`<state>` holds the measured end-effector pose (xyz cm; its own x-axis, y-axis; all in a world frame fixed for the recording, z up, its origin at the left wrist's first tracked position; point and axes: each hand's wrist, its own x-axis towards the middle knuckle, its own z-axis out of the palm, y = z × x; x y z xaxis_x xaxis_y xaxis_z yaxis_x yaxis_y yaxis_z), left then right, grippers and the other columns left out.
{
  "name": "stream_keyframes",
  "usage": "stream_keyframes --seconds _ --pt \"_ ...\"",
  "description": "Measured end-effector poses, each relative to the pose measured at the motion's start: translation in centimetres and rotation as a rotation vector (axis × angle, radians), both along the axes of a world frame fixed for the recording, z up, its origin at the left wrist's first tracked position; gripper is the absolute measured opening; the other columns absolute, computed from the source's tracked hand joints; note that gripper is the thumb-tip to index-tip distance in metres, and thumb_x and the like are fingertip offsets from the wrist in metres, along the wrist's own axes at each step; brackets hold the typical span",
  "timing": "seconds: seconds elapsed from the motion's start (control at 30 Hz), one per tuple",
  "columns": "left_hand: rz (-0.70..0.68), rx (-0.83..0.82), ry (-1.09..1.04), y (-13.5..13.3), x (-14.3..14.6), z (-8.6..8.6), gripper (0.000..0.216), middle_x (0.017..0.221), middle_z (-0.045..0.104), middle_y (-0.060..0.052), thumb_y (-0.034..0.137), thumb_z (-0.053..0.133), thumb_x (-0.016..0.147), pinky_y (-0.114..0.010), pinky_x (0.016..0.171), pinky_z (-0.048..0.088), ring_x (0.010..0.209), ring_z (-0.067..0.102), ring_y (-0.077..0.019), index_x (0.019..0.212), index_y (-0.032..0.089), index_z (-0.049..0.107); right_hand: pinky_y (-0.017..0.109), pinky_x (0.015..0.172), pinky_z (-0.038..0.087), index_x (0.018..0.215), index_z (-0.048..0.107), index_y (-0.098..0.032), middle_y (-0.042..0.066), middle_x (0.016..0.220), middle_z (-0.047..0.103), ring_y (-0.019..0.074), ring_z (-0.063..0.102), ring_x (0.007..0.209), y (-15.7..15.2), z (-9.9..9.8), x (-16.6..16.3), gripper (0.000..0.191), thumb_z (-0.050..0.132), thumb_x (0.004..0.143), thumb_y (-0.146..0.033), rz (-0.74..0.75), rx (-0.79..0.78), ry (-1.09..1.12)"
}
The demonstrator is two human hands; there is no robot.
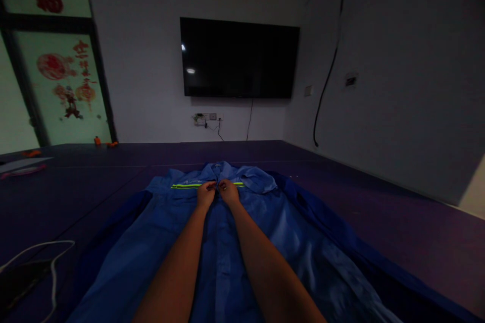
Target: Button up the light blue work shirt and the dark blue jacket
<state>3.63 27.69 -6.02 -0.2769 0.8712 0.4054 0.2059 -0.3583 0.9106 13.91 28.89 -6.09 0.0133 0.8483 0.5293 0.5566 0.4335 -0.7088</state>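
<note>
A blue work jacket [159,242] with a yellow-green reflective stripe [185,185] lies spread flat on the dark purple surface [379,212], collar away from me. Both my arms reach out over it. My left hand [205,193] and my right hand [228,191] are side by side at the front opening just below the collar [217,169]. Each hand pinches the fabric there with closed fingers. What sits between the fingertips is too small and dark to make out.
A white cable [45,252] and a dark flat object lie at the near left. A wall-mounted TV [238,58] and wall sockets [206,118] are ahead. A door with red decorations [68,81] stands at the left. A black cable [329,75] hangs down the right wall.
</note>
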Motion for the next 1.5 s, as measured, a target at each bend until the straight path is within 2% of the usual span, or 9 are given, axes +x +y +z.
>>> stream_keyframes --seconds 0.23,0.53,0.73,1.03,1.5 --pt "0.007 0.006 0.020 -0.2 0.1 0.2 0.029 0.085 0.069 -0.005 0.003 0.052 0.061 -0.031 0.081 0.047 0.083 0.063 -0.0171 0.081 0.016 0.068 0.020 0.062 0.038 0.078 0.060 -0.019 0.002 0.071 0.062 0.0135 0.058 0.070 -0.4 0.4 0.1 0.014 0.050 0.072 -0.010 -0.008 -0.001 -0.112" --pt "0.025 0.014 0.049 -0.7 0.3 0.6 0.015 0.083 0.069 -0.006 0.018 0.062 0.064 -0.030 0.078 0.048 0.082 0.063 -0.0187 0.078 0.016 0.068 0.021 0.063 0.037 0.083 0.059 -0.017 0.004 0.074 0.062 0.0144 0.057 0.072 -0.2 0.0 0.0 0.019 0.045 0.074 -0.008 -0.066 -0.002 -0.143" --pt "0.113 0.032 0.138 -0.9 0.5 0.7 0.014 0.081 0.068 -0.006 0.014 0.060 0.065 -0.030 0.078 0.047 0.079 0.063 -0.0179 0.077 0.015 0.067 0.021 0.062 0.038 0.081 0.060 -0.018 0.003 0.075 0.062 0.0143 0.057 0.072 0.0 -0.2 -0.1 0.017 0.048 0.074 -0.009 -0.068 -0.013 -0.122" --pt "0.152 0.023 0.178 -0.6 0.4 0.6 0.020 0.085 0.068 -0.007 0.006 0.051 0.066 -0.030 0.081 0.045 0.084 0.062 -0.0180 0.076 0.016 0.066 0.021 0.059 0.036 0.077 0.059 -0.018 0.002 0.072 0.062 0.0144 0.057 0.070 -0.3 0.1 -0.2 0.011 0.050 0.075 -0.011 -0.054 -0.029 -0.109" --pt "0.208 -0.051 0.197 0.1 0.7 0.2 0.016 0.081 0.068 -0.008 0.014 0.052 0.069 -0.028 0.075 0.044 0.080 0.061 -0.0185 0.074 0.014 0.067 0.020 0.062 0.038 0.075 0.057 -0.018 0.001 0.072 0.062 0.0131 0.057 0.071 -0.4 0.3 0.1 0.009 0.050 0.075 -0.012 -0.007 -0.025 -0.065"
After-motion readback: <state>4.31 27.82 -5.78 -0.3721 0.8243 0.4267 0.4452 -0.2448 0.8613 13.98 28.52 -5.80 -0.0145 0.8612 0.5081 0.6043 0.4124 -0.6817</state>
